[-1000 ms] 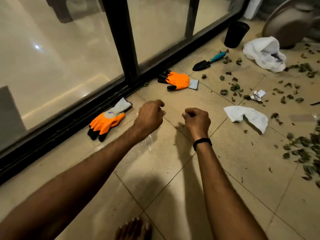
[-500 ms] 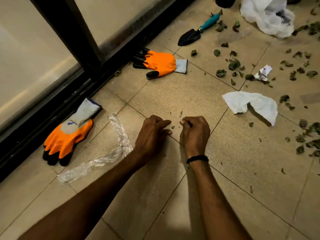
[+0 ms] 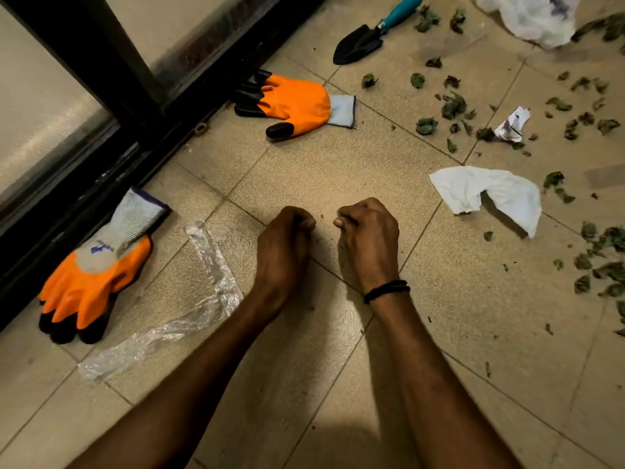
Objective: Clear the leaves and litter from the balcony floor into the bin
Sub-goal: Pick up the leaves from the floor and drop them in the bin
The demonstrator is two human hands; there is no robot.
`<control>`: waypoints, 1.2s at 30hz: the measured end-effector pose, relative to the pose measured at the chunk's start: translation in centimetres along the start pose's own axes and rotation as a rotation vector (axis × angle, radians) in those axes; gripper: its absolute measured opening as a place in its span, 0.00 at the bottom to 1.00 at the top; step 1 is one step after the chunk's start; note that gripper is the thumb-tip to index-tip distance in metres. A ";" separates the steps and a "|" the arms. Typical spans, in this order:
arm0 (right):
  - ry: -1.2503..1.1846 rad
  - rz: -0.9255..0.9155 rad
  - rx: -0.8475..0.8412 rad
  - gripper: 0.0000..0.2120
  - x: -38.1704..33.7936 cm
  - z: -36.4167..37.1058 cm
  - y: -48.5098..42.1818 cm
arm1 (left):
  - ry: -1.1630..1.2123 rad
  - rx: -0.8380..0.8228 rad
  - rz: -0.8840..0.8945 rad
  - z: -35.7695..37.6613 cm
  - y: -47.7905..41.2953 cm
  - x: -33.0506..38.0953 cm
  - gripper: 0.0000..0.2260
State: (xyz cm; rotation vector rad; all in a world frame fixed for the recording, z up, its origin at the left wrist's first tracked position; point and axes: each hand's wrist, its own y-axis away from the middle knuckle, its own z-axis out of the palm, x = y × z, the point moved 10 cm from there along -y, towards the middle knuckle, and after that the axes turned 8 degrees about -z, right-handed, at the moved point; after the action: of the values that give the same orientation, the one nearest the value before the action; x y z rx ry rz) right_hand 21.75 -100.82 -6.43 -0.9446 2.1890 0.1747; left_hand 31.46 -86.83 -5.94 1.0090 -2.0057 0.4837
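Left hand and right hand, both fisted, contents unseen; crumpled white tissue and dry green leaves lie at frame right, nearer the right hand.

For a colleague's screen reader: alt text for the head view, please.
A left hand and right hand, fingers curled, reach down to tiled floor, among orange gloves, clear plastic wrap, white tissue, a trowel and scattered leaves.

On the tiled floor lie two orange gloves, a trowel, plastic film, tissue and leaves.
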 end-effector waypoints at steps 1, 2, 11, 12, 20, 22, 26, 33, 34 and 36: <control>0.048 -0.016 0.021 0.05 0.1 0.3 0.0 | 0.016 0.016 -0.009 -0.7 -0.4 -0.1 0.04; 0.098 -0.024 0.038 0.05 0.1 0.4 0.0 | 0.021 0.025 -0.008 -1.2 -0.8 -0.2 0.04; 0.221 0.094 0.084 0.06 0.7 -1.4 0.4 | -0.110 -0.072 0.046 1.2 -2.3 0.6 0.07; 0.147 0.144 0.103 0.05 1.4 -2.2 0.5 | -0.110 -0.092 0.016 1.8 -2.6 0.3 0.10; -0.091 0.339 0.182 0.04 5.2 -5.5 3.3 | -0.408 -0.024 0.229 3.4 -2.1 2.0 0.06; -0.080 0.355 0.193 0.03 5.3 -5.8 4.1 | -0.448 0.000 0.228 3.4 -2.3 2.7 0.07; -0.021 0.369 0.194 0.03 5.4 -6.7 5.4 | -0.445 0.001 0.176 3.3 -3.1 3.7 0.09; 0.088 0.396 0.142 0.04 6.0 -8.0 6.1 | -0.111 0.012 -0.133 -0.7 -1.3 -0.8 0.06; 0.110 0.392 0.113 0.05 6.1 -7.6 5.8 | -0.072 0.009 -0.161 -1.1 -0.9 -1.5 0.05; 0.157 0.371 0.062 0.08 5.9 -6.8 5.1 | -0.050 0.001 -0.194 -1.6 -0.4 -2.5 0.05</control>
State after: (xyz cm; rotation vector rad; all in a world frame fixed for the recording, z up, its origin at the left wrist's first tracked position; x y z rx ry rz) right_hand 11.63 -103.17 -6.30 -0.5255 2.4864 0.2107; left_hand 33.44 -84.88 -7.02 1.2122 -1.9270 0.3575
